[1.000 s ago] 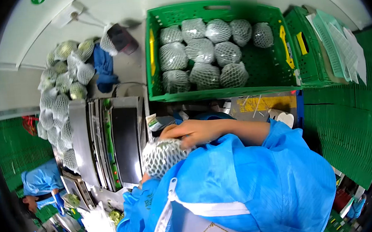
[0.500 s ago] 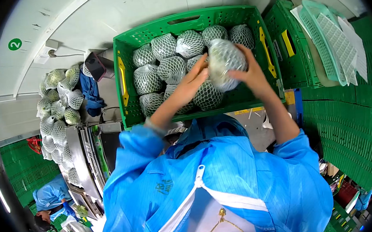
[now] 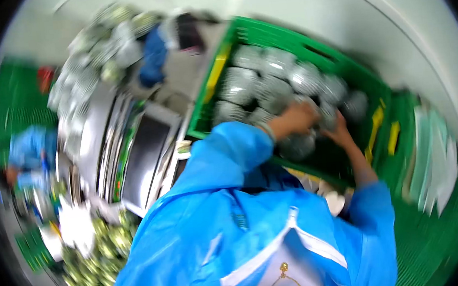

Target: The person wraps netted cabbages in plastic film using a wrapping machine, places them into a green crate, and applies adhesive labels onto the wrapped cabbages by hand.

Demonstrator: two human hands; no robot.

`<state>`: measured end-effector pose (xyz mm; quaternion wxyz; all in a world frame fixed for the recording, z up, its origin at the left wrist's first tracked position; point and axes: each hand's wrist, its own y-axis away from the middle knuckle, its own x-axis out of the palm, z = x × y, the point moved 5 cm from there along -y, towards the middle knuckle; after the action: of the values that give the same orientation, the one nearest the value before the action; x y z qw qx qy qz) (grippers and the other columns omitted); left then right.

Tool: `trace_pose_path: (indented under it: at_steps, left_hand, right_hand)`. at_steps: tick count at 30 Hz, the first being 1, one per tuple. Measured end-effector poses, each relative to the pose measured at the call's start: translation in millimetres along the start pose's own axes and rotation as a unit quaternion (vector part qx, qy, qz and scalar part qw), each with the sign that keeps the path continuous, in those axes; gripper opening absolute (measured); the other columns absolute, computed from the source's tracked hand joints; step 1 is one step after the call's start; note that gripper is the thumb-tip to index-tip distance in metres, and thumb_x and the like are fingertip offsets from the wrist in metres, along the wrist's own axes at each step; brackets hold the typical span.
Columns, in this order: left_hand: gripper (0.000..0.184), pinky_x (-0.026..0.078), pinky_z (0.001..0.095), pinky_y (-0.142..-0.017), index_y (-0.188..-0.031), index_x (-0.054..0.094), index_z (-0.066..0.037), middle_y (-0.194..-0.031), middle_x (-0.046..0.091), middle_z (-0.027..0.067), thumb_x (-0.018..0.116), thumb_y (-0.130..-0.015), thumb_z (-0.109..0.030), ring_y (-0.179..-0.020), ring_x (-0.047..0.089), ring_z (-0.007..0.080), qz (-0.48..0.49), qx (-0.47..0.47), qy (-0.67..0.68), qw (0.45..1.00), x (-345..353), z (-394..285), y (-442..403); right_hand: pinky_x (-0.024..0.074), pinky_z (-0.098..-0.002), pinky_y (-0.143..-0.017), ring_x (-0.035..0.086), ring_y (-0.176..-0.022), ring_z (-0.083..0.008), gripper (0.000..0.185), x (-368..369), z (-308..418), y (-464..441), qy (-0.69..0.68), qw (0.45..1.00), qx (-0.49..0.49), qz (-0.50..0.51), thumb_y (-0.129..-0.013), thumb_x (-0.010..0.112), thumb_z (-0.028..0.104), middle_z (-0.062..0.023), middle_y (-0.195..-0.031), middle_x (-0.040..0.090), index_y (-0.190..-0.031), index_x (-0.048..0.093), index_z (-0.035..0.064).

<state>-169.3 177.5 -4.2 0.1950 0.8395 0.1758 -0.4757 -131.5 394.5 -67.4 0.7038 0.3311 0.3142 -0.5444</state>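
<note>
A green crate (image 3: 215,79) holds rows of round produce (image 3: 273,93) in white foam nets; motion blur hides its exact kind. My left hand (image 3: 298,118) is low among the pieces near the middle of the crate, its fingers smeared. My right hand (image 3: 338,132) is just to its right, with fingers curled against one netted round piece (image 3: 327,115) that sits between the two hands. That piece is level with its neighbours in the crate. Another netted piece (image 3: 297,147) lies below my hands, on the near side.
At left, netted produce (image 3: 79,82) is heaped beside a metal-edged stand (image 3: 151,155) and a blue cloth (image 3: 153,57). Shiny green produce (image 3: 104,244) lies at lower left. A co-worker in blue (image 3: 31,149) is farther left. Green crates (image 3: 400,111) and pale trays (image 3: 432,158) stand at right.
The netted piece held up above the crate has come down among the others, with both hands lower. My view has turned left, so the crate appears tilted and farther right.
</note>
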Motion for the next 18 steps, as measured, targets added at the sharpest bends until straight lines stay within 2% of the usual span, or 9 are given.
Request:
trace_pose_path:
  at_steps: [2,3,4,7,10,11,13,16,18]
  left_hand:
    - [0.077,0.037,0.0533,-0.106,-0.141,0.045,-0.015,-0.146,0.042,0.0202,0.077,-0.075,-0.039,-0.129,0.045,0.0414,-0.146,-0.005,0.062,0.987,-43.6,-11.8,42.3]
    - [0.076,0.039,0.0540,-0.104,-0.140,0.045,-0.015,-0.145,0.042,0.0209,0.077,-0.076,-0.039,-0.126,0.047,0.0423,-0.262,0.029,0.069,0.962,-64.1,-14.1,77.4]
    - [0.075,0.042,0.0508,-0.100,-0.141,0.044,-0.015,-0.146,0.041,0.0182,0.077,-0.077,-0.036,-0.125,0.049,0.0401,-0.276,0.036,0.085,0.957,-82.3,-10.9,110.2]
    - [0.036,0.051,0.0363,-0.089,-0.122,0.061,-0.006,-0.118,0.065,0.0120,0.069,-0.090,-0.020,-0.105,0.064,0.0270,-0.372,0.026,0.333,0.866,-160.7,20.1,265.7]
    - [0.021,0.050,0.0298,-0.086,-0.107,0.068,-0.002,-0.106,0.069,0.0062,0.066,-0.092,-0.016,-0.097,0.063,0.0133,-0.526,-0.273,0.371,0.715,-163.3,82.4,445.6]
    - [0.024,0.051,0.0299,-0.085,-0.110,0.068,-0.003,-0.107,0.069,0.0067,0.066,-0.092,-0.019,-0.096,0.063,0.0144,-0.584,-0.372,0.268,0.670,-159.6,101.0,511.3]
    - [0.039,0.051,0.0320,-0.086,-0.128,0.056,-0.005,-0.113,0.067,0.0097,0.064,-0.093,-0.021,-0.099,0.061,0.0158,-0.688,-0.437,0.397,0.423,-114.6,145.0,640.3]
    - [0.062,0.050,0.0361,-0.089,-0.135,0.049,-0.003,-0.122,0.061,0.0148,0.076,-0.082,-0.020,-0.105,0.062,0.0253,-0.709,-0.580,0.144,0.374,-79.9,169.9,799.6]
    - [0.083,0.048,0.0371,-0.094,-0.143,0.036,-0.002,-0.136,0.047,0.0203,0.081,-0.076,-0.022,-0.116,0.057,0.0311,-0.677,-0.630,0.053,0.376,-76.9,192.7,867.2]
  right_hand:
    - [0.0303,-0.0471,-0.112,0.039,-0.136,-0.0381,0.105,-12.0,14.1,-8.1,-0.030,0.997,-0.044,0.054,-0.065,0.085,0.037,-0.0211,-0.146,0.041,-0.147,0.031,0.0022]
    - [0.0302,-0.0472,-0.113,0.038,-0.136,-0.0381,0.107,-7.3,-3.6,-12.2,-0.008,0.997,-0.016,0.076,-0.063,0.086,0.037,-0.0209,-0.147,0.040,-0.148,0.030,0.0029]
    - [0.0298,-0.0479,-0.113,0.036,-0.137,-0.0396,0.109,-13.2,5.9,-16.3,-0.017,0.992,0.044,0.115,-0.060,0.088,0.036,-0.0215,-0.148,0.039,-0.147,0.032,0.0021]
    - [0.0316,-0.0484,-0.112,0.033,-0.138,-0.0410,0.081,-35.9,108.6,-16.6,0.214,0.972,0.095,0.026,-0.079,0.078,0.022,-0.0230,-0.148,0.038,-0.146,0.036,0.0035]
    - [0.0385,-0.0477,-0.107,0.042,-0.132,-0.0407,0.056,-11.6,187.6,-41.5,0.133,0.984,-0.062,-0.098,-0.088,0.068,0.013,-0.0224,-0.140,0.047,-0.138,0.046,0.0021]
    - [0.0408,-0.0472,-0.104,0.045,-0.128,-0.0405,0.050,3.9,224.7,-48.6,0.076,0.992,-0.085,-0.047,-0.087,0.067,0.012,-0.0216,-0.136,0.051,-0.133,0.050,0.0008]
    - [0.0453,-0.0464,-0.099,0.052,-0.120,-0.0400,0.038,34.3,327.1,-66.8,-0.035,0.990,-0.128,0.056,-0.086,0.066,0.009,-0.0200,-0.127,0.058,-0.122,0.058,-0.0020]
    - [0.0494,-0.0443,-0.093,0.058,-0.110,-0.0381,0.028,68.8,500.3,-67.5,0.100,0.890,-0.444,0.034,-0.083,0.066,0.007,-0.0174,-0.116,0.063,-0.108,0.062,-0.0041]
    - [0.0495,-0.0430,-0.092,0.059,-0.108,-0.0354,0.026,105.6,573.4,-64.8,0.078,0.858,-0.501,0.077,-0.080,0.067,0.007,-0.0166,-0.115,0.062,-0.105,0.063,-0.0024]
